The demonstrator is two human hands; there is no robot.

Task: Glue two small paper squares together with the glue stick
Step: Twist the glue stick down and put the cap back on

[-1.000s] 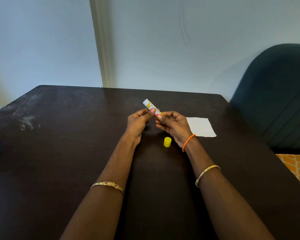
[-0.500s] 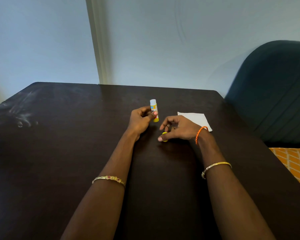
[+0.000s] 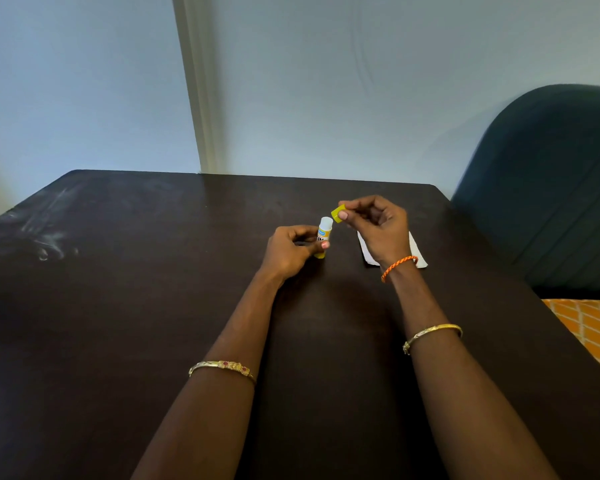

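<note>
On my far left the dark table shows pale, chalky smears across its matte top; the rest of the surface is an even, deep brown with a rounded far corner. Behind it I see a plain bluish wall with a cream vertical trim strip running down to the table edge.

My left forearm carries a gold bangle with small red stones. The left hand is curled around the glue stick, thumb and fingers pinching its lower half, holding it nearly upright just above the table. The stick is a small cylinder: white open top, a blue and yellow label, a black patch below, and a yellow base showing under my thumb.

Just right of and above the stick's top, the cap, a short yellow cup, sits pinched between the thumb and fingertips of the right hand, tilted and apart from the tube. That wrist wears an orange braided cord, and a plain gold bangle sits further down the arm.

The white paper lies flat on the table under and behind my right hand, which covers most of it; I cannot tell whether it is one square or two.

At far right stands a dark teal chair with a ribbed back, and below it an orange patterned cloth.
</note>
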